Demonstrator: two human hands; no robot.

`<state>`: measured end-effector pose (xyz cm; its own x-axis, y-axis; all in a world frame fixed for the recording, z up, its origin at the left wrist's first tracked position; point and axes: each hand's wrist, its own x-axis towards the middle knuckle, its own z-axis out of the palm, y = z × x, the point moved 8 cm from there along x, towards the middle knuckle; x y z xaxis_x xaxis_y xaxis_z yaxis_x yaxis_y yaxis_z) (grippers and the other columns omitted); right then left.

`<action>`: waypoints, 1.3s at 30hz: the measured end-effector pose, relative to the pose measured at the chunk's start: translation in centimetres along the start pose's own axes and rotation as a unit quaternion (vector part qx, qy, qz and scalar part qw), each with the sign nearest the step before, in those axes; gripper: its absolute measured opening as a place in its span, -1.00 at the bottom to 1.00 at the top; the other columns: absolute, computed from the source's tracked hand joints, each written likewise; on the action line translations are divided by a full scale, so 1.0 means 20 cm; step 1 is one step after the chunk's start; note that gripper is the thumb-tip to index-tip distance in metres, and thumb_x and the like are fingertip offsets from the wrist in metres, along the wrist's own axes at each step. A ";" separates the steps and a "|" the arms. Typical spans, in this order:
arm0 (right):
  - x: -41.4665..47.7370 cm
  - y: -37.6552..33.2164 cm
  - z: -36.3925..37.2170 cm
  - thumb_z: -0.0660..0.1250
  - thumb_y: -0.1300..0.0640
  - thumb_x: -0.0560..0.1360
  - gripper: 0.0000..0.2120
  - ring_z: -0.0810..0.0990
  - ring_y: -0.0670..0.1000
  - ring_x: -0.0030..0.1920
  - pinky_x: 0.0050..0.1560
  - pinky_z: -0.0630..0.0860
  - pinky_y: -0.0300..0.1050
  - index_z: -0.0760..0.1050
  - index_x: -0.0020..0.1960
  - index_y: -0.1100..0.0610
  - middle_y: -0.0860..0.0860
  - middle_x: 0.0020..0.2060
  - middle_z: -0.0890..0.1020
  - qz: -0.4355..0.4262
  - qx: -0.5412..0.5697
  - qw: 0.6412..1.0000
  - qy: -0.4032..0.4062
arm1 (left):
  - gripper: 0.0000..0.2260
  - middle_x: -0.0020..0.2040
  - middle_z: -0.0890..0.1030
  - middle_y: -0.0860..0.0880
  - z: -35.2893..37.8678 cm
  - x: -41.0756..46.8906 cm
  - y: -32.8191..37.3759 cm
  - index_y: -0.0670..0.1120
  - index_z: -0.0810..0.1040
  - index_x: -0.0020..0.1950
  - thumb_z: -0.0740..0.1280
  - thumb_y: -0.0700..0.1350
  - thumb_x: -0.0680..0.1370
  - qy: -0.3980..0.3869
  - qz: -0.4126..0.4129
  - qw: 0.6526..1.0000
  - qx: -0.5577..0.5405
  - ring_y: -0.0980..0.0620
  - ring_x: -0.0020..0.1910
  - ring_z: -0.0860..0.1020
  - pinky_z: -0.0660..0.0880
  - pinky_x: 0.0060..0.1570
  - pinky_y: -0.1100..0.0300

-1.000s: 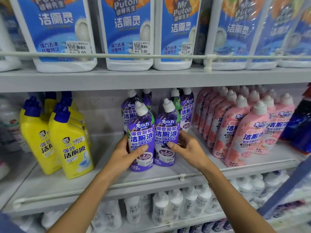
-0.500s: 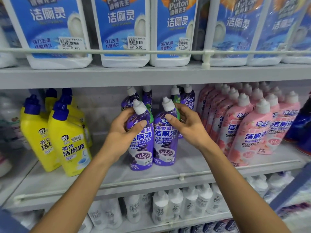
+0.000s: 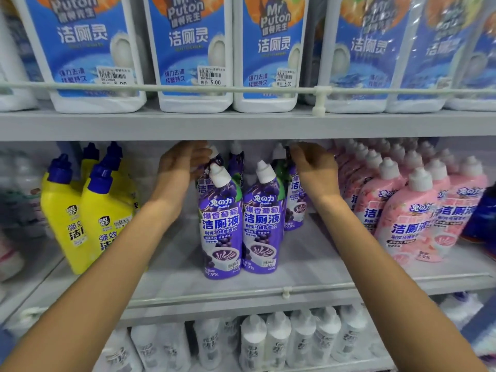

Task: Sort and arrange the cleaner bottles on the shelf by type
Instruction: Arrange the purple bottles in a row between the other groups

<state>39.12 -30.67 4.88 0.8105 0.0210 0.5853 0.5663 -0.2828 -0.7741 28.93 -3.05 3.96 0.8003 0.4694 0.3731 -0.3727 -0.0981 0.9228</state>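
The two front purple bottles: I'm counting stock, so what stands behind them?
Behind the front purple bottles stand more purple bottles, at least three caps showing. Both hands, left and right, reach there and cover parts, so the full count is hidden.

Both hands reach behind two upright purple bottles (image 3: 241,218). The left hand (image 3: 179,170) and right hand (image 3: 315,170) touch rear bottles' necks.

The blue-labelled bottles (image 3: 192,53) read "Mr Puton" with 5.00 price stickers (image 3: 212,75); purple bottles (image 3: 221,224) read "Rabito".

Two front bottles (image 3: 241,224) stand between both hands, more bottles (image 3: 294,200) behind them.
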 end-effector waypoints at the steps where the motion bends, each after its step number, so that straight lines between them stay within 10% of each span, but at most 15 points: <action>1: 0.04 0.02 0.04 0.33 -0.07 0.64 -0.68 0.63 0.04 -0.07 -0.08 0.44 -0.10 0.66 -0.07 0.16 0.05 -0.16 0.70 -0.002 -0.049 0.999 -0.024 | -0.75 0.01 0.74 -0.03 0.00 0.04 -0.01 -0.01 0.67 0.03 0.21 0.00 0.70 0.014 0.004 1.000 0.017 0.07 -0.03 0.69 0.58 0.01 0.22; 5: 0.07 0.08 0.15 0.37 -0.09 0.61 -0.64 0.59 0.09 -0.01 -0.13 0.27 -0.17 0.53 -0.23 0.13 0.10 -0.14 0.68 0.021 -0.151 0.983 -0.102 | -0.86 0.11 0.70 -0.18 0.00 0.24 -0.14 -0.16 0.66 0.11 0.39 -0.13 0.62 0.015 -0.002 0.990 0.141 0.05 -0.03 0.61 0.47 -0.05 0.25; 9: 0.00 0.13 0.22 0.49 0.05 0.53 -0.78 0.49 -0.22 -0.28 -0.23 0.40 -0.34 0.52 -0.20 0.07 -0.12 -0.32 0.61 0.022 -0.089 0.987 -0.134 | -0.25 0.16 0.64 -0.25 0.01 0.26 -0.36 -0.20 0.56 0.26 0.45 0.17 0.15 -0.068 -0.042 0.973 0.218 -0.09 0.09 0.60 0.50 0.15 0.04; 12: -0.02 0.23 0.25 0.52 -0.10 0.43 -0.66 0.67 -0.12 -0.08 0.03 0.63 -0.01 0.62 0.07 0.10 -0.04 -0.07 0.75 0.013 -0.025 0.992 -0.119 | -0.13 0.13 0.61 -0.17 0.01 0.23 -0.45 -0.19 0.50 0.32 0.42 0.22 0.09 -0.074 -0.044 0.975 0.207 -0.04 0.08 0.56 0.49 0.17 0.05; 17: -0.03 0.32 0.28 0.46 0.20 0.55 -0.69 0.71 0.08 0.11 0.19 0.61 0.22 0.57 0.27 0.11 0.04 0.07 0.74 0.039 0.057 0.991 -0.116 | -0.56 -0.05 0.64 -0.02 -0.02 0.23 -0.49 -0.03 0.54 0.05 0.50 0.03 0.21 -0.064 -0.076 0.977 0.186 -0.02 -0.05 0.59 0.49 0.02 0.10; 29: -0.04 0.36 0.32 0.34 0.21 0.64 -0.65 0.72 -0.02 0.14 0.15 0.64 -0.14 0.46 0.42 0.10 0.03 0.18 0.71 0.112 0.188 0.950 -0.221 | -0.34 0.01 0.67 -0.03 0.00 0.22 -0.51 -0.08 0.51 0.17 0.50 0.19 0.15 -0.106 -0.078 0.978 0.162 0.04 -0.03 0.62 0.54 0.01 0.11; 39: 0.02 0.34 0.39 0.34 0.30 0.61 -0.77 0.73 -0.08 -0.08 -0.08 0.62 -0.23 0.53 0.26 0.19 -0.04 -0.07 0.76 0.110 0.222 0.936 -0.251 | -0.69 0.06 0.70 -0.13 -0.03 0.23 -0.53 -0.22 0.52 0.23 0.50 -0.23 0.53 -0.118 -0.062 0.976 0.174 0.02 -0.03 0.65 0.62 0.00 0.04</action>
<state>44.52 -25.18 -2.07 0.8199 0.4878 0.2997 0.2935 0.0914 -0.9516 36.38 0.66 -4.21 0.9306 0.2848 0.2298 -0.1168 -0.3639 0.9241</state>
